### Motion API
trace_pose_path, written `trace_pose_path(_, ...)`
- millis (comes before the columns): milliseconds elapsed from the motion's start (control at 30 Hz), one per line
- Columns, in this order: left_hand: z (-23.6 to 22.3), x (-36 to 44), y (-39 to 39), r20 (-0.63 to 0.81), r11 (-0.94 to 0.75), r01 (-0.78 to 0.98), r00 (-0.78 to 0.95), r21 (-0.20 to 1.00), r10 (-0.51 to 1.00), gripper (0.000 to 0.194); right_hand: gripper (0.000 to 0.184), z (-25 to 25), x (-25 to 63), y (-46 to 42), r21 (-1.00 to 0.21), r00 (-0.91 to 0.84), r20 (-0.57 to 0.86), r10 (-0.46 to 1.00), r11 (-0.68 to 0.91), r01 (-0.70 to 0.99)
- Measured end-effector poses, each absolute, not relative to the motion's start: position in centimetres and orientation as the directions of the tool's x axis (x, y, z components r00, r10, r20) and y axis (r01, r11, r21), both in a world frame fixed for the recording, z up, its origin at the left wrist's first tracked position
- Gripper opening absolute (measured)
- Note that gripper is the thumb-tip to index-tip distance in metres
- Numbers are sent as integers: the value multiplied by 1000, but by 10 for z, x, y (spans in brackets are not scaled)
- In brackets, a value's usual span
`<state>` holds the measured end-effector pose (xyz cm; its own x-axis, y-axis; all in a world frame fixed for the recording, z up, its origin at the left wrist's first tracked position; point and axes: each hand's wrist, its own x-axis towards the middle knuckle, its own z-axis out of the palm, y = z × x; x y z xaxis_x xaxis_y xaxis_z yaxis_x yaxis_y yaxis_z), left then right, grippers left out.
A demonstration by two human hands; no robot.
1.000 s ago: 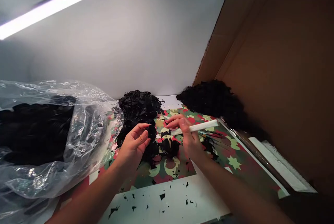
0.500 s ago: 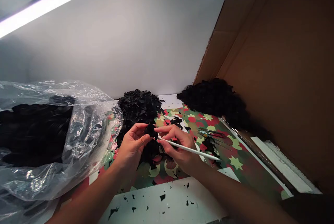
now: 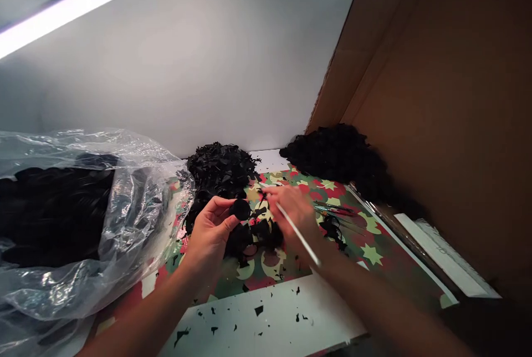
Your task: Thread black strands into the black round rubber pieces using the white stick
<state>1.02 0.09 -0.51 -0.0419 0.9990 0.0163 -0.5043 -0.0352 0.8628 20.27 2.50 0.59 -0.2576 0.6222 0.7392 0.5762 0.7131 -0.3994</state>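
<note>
A small round black piece (image 3: 241, 209) with a flat face is pinched between the thumb and fingers of my left hand (image 3: 211, 227). My right hand (image 3: 294, 213), smeared by motion, grips a slim white pen-like tool (image 3: 298, 235) whose rear end slants down toward my wrist. Its tip is too blurred to make out. Dark scraps show by the right fingertips; I cannot tell whether they are touched. Below and between both hands lie loose black pieces (image 3: 266, 233) on a patterned red, green and yellow sheet (image 3: 266, 276).
A clear plastic bag (image 3: 137, 224) full of black pieces lies at left. Behind the hands rises a heap of black scraps (image 3: 220, 163); another dark heap (image 3: 338, 152) sits by the cardboard wall (image 3: 436, 96). Metal tweezers-like tools (image 3: 334, 209) and a white strip (image 3: 444, 254) lie at right.
My right hand has drawn away from the round black piece, rightward and slightly forward, and the white tool now slants more steeply. The left hand keeps its hold nearly in place.
</note>
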Motion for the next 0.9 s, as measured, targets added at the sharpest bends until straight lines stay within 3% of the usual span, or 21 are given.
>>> trace_pose_path(100,-1,10,-1,44,-34,-519,7,854,999,28,18,4,220,46,-484,-122,633,764,514,708)
trace_pose_path(200,4,10,-2,25,15,-555,63,832,998,31,18,4,226,55,-646,-53,453,890,368,669)
trace_pose_path(367,8,10,-3,-29,91,-623,110,777,994,31,22,7,217,47,-786,-95,416,904,410,462)
trace_pose_path(600,7,10,-3,-51,141,-656,154,742,987,32,21,10,220,45,-779,-78,456,887,440,447)
trace_pose_path(900,6,9,-3,-38,151,-654,183,742,982,28,25,12,217,39,-785,-99,403,910,399,474)
